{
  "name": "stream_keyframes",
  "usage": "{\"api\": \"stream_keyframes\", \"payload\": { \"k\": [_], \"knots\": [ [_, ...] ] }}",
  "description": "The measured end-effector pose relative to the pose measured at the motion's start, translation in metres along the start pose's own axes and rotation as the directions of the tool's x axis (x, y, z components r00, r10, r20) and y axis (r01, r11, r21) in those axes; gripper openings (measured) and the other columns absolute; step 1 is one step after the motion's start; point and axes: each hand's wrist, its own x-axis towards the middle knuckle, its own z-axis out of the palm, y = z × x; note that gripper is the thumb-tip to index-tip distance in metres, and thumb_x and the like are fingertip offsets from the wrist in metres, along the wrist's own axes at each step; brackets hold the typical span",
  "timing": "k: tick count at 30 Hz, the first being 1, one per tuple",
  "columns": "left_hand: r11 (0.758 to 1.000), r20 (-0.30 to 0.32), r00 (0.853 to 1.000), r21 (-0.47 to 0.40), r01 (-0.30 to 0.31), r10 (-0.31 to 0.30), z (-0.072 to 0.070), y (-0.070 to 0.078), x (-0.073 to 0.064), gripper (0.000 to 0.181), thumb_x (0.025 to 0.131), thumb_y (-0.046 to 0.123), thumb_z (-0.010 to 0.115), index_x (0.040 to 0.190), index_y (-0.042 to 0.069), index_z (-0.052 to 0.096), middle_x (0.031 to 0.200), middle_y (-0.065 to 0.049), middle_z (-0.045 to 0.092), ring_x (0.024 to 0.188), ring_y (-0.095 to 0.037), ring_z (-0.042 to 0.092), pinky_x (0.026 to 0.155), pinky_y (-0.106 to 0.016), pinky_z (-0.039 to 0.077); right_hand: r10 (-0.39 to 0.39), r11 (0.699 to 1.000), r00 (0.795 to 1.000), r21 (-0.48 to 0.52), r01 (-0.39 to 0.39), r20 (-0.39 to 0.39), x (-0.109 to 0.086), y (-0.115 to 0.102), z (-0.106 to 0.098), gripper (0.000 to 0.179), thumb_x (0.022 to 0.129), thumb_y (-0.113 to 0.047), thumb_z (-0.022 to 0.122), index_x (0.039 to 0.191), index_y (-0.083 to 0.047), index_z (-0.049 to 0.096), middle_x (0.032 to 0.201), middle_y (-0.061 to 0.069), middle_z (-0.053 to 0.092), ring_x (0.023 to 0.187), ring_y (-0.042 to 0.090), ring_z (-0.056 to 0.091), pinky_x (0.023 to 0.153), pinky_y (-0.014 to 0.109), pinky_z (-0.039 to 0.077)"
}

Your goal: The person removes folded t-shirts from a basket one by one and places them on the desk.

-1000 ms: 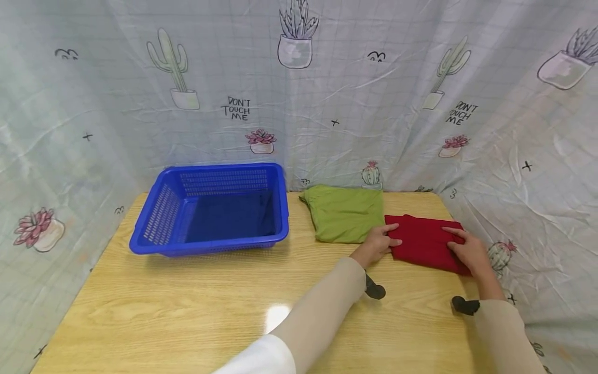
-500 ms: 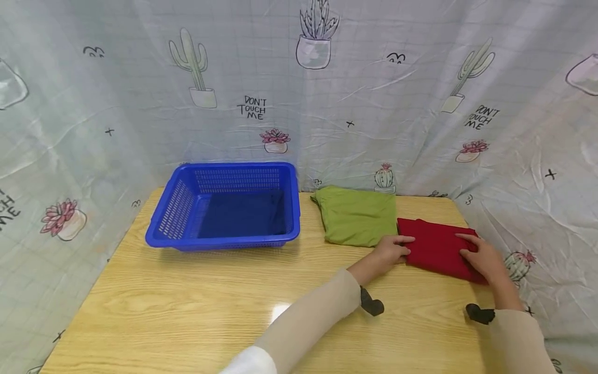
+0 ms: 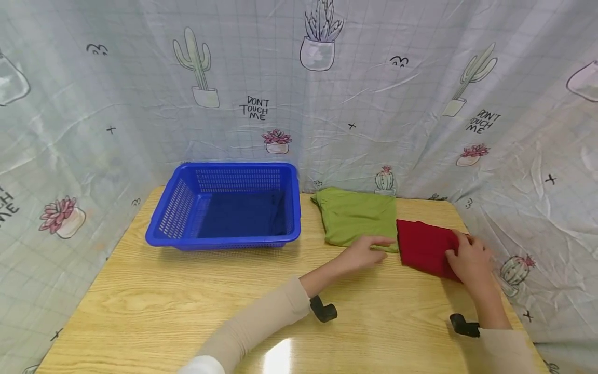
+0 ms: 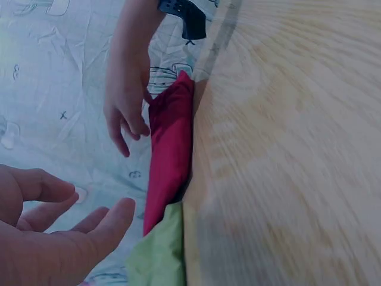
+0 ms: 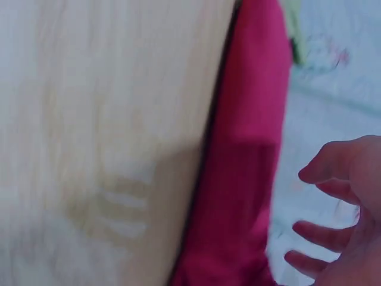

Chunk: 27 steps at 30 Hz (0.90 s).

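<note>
A folded red cloth (image 3: pixel 420 249) lies at the right side of the table, its left end meeting a folded green garment (image 3: pixel 359 215). My left hand (image 3: pixel 362 253) is over the front edge of the green garment, to the left of the red cloth, fingers loosely extended and holding nothing. Over the right end of the red cloth is my right hand (image 3: pixel 472 262), hiding part of it. In the right wrist view the fingers of that hand (image 5: pixel 351 205) are spread and relaxed, apart from the red cloth (image 5: pixel 244 137). The left wrist view also shows a gap between left thumb and fingers.
A blue plastic basket (image 3: pixel 224 242) stands at the back left of the wooden table (image 3: pixel 187 296), with a dark navy cloth (image 3: pixel 238 215) flat inside. A printed curtain (image 3: pixel 345 98) hangs along the back and both sides. Black straps sit at both wrists.
My left hand has let go of the red cloth's left end and drawn back to the left. The right hand has come off the red cloth, staying over its right end.
</note>
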Motion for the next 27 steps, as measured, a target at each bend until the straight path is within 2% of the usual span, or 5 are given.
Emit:
{"api": "stream_keyframes", "payload": {
  "k": [7,14,21,24,27],
  "knots": [
    [0.992,0.012,1.000,0.124,-0.012,0.010,-0.034,0.005,-0.034,0.041,0.104,0.007,0.053,0.145,0.010,0.057,0.147,-0.009,0.056,0.121,-0.023,0.064,0.069,-0.022,0.049,-0.123,0.992,0.992,0.008,0.123,-0.039,-0.008,-0.045,-0.003,0.056,0.098,-0.010,0.054,0.150,0.002,0.041,0.141,0.042,0.038,0.126,0.063,0.033,0.098,0.078,0.031],
    [0.965,-0.055,0.998,0.263,-0.014,0.029,-0.077,0.010,-0.078,0.036,0.104,0.006,0.055,0.139,0.004,0.060,0.138,-0.015,0.062,0.119,-0.026,0.065,0.078,-0.025,0.055,-0.253,0.964,0.966,0.072,0.257,-0.061,-0.016,-0.079,-0.009,0.049,0.099,-0.007,0.056,0.145,0.007,0.048,0.140,0.037,0.049,0.127,0.056,0.046,0.103,0.070,0.038],
    [0.940,-0.069,0.996,0.340,-0.033,0.060,-0.117,0.012,-0.117,0.039,0.104,0.004,0.054,0.143,0.007,0.057,0.143,-0.011,0.059,0.122,-0.025,0.064,0.092,-0.033,0.056,-0.286,0.952,0.958,0.109,0.287,-0.025,-0.022,-0.109,-0.011,0.048,0.101,-0.009,0.056,0.146,0.004,0.049,0.140,0.032,0.054,0.121,0.052,0.054,0.098,0.066,0.045],
    [0.934,-0.065,0.995,0.353,-0.050,0.077,-0.130,0.015,-0.130,0.039,0.104,0.004,0.054,0.143,0.007,0.056,0.144,-0.010,0.058,0.122,-0.024,0.063,0.095,-0.034,0.055,-0.313,0.943,0.949,0.107,0.315,-0.028,-0.024,-0.123,-0.008,0.046,0.101,-0.009,0.056,0.146,0.001,0.051,0.137,0.030,0.058,0.094,0.043,0.063,0.082,0.056,0.053],
    [0.931,-0.053,0.996,0.362,-0.053,0.078,-0.142,0.020,-0.143,0.040,0.104,0.005,0.054,0.144,0.009,0.054,0.146,-0.011,0.056,0.124,-0.024,0.062,0.097,-0.036,0.054,-0.341,0.932,0.940,0.121,0.342,-0.028,-0.026,-0.136,-0.003,0.045,0.101,-0.009,0.055,0.145,-0.001,0.051,0.134,0.025,0.062,0.064,0.026,0.051,0.060,0.039,0.045]
  ]
}}
